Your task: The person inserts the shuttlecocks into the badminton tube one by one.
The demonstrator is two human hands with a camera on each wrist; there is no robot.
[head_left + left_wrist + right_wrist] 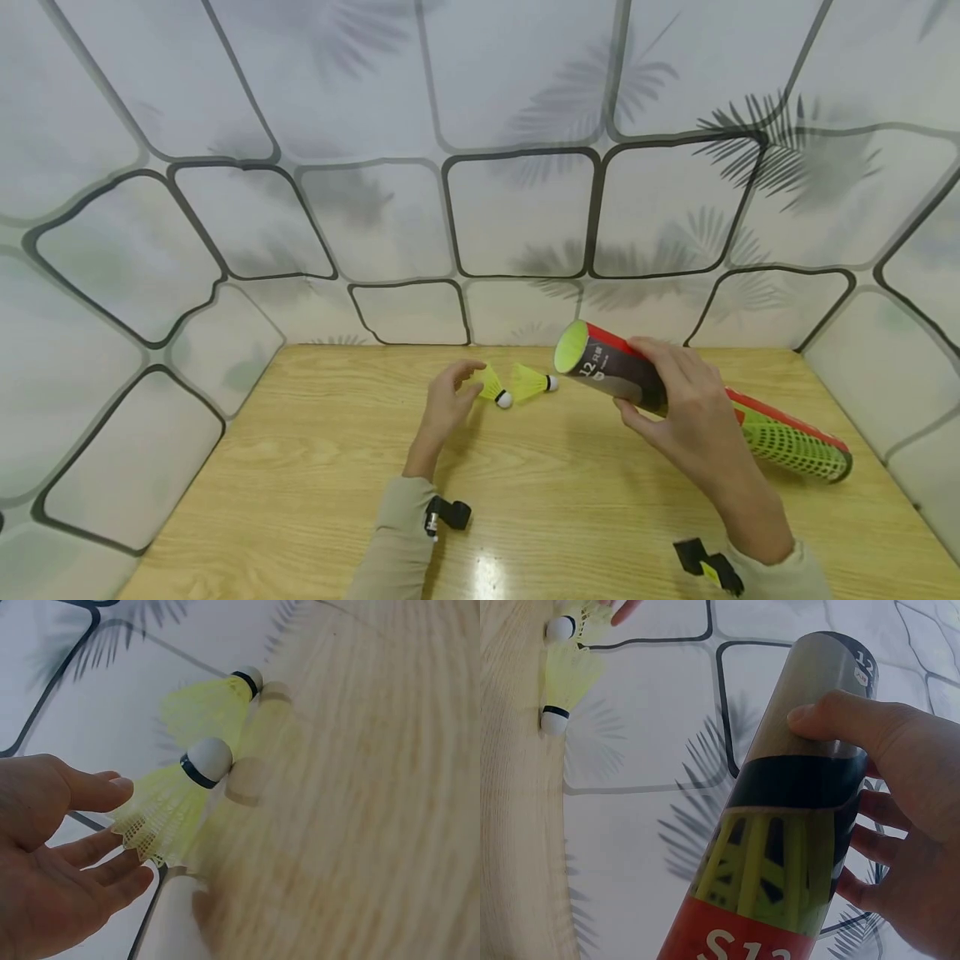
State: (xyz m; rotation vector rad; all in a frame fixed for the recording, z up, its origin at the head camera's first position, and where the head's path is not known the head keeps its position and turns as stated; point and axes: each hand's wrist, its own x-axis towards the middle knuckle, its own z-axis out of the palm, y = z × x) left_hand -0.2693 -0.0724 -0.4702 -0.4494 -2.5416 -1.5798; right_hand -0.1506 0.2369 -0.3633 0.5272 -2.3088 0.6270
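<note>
My right hand [701, 421] grips a shuttlecock tube [611, 367] around its upper part, thumb on the near side and fingers on the far side. The tube slants, its pale-green round end raised toward the left and its other end low at the right. Through the clear wall, yellow-green shuttlecock skirts [754, 862] show behind a red and black label. At the left, my left hand [446, 404] has thumb and fingers apart at the skirt rim of a yellow shuttlecock [169, 810] with a white cork. A second yellow shuttlecock [529, 382] lies just right of it on the table.
The pale wood table [300, 467] meets a patterned backdrop [517, 217] behind the shuttlecocks, and more of it rises at both sides. A black wrist camera [450, 512] sits on the left sleeve, another [708, 567] by the right cuff.
</note>
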